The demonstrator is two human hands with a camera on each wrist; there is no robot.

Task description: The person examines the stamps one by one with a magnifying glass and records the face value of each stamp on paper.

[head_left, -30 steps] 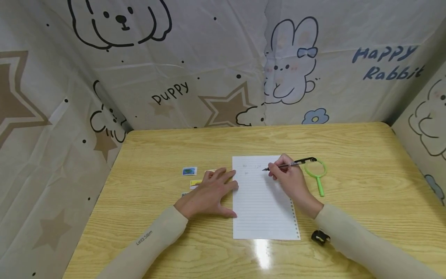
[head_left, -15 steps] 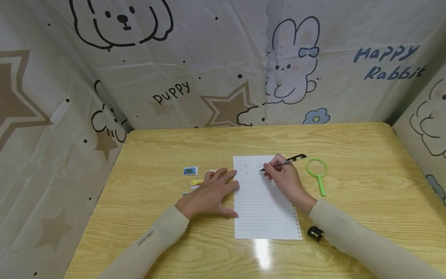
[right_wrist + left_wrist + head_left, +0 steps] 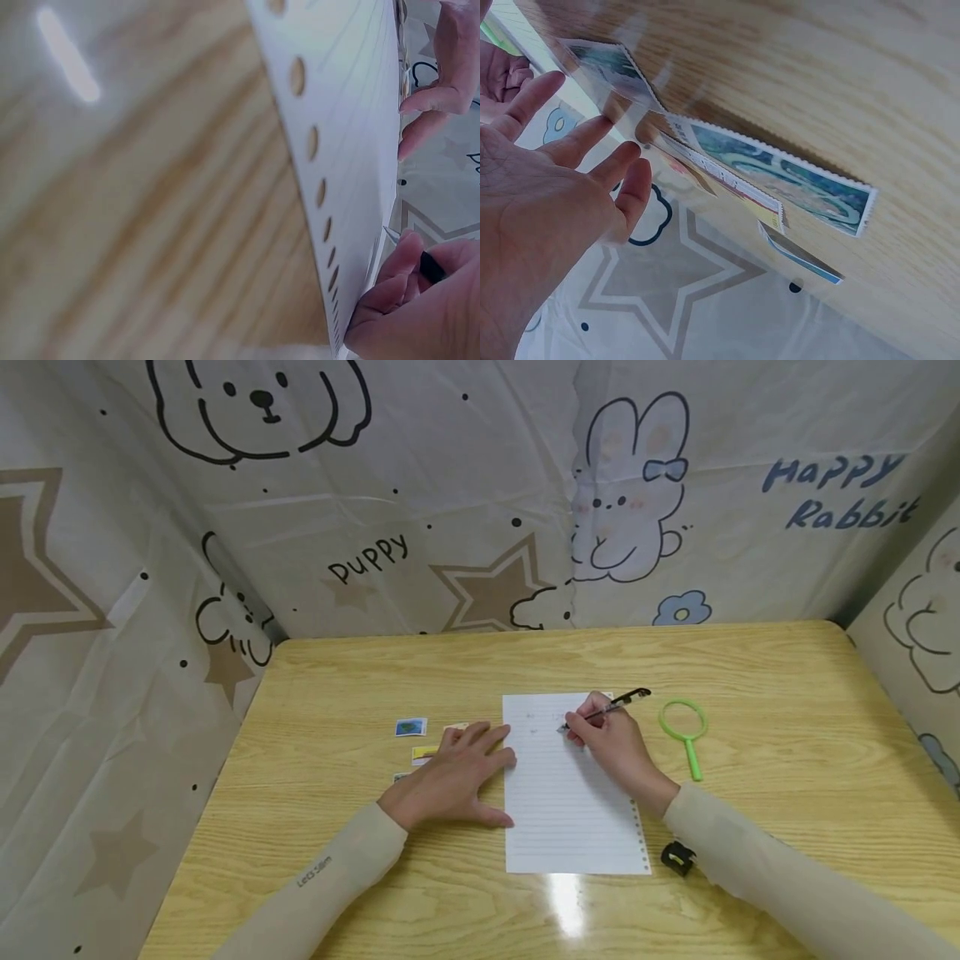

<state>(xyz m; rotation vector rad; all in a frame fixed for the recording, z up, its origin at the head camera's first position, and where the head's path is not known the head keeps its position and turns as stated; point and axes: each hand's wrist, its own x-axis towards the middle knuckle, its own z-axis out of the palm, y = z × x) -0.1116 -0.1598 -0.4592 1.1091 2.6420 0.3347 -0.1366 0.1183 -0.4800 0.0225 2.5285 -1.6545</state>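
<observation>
A lined sheet of paper (image 3: pixel 570 810) with punched holes down its right edge lies on the table, faint writing near its top. My right hand (image 3: pixel 611 739) pinches a black pen (image 3: pixel 626 697), its tip at the upper part of the sheet. In the right wrist view the pen's tip (image 3: pixel 391 234) pokes out past the fingers. My left hand (image 3: pixel 453 777) is spread, fingertips at the paper's left edge. Beneath and beside it lie several postage stamps, among them a blue one (image 3: pixel 411 727) and a yellow one (image 3: pixel 423 754). A long green stamp (image 3: pixel 780 176) shows in the left wrist view.
A green magnifying glass (image 3: pixel 689 737) lies right of the paper. Near the right forearm sits a small black object (image 3: pixel 677 857), its kind unclear. The wooden table (image 3: pixel 360 685) meets a printed cloth backdrop (image 3: pixel 465 460) at the back and sides.
My right hand and the pen have shifted left across the paper, away from the magnifying glass, then almost settled. The left hand holds its place.
</observation>
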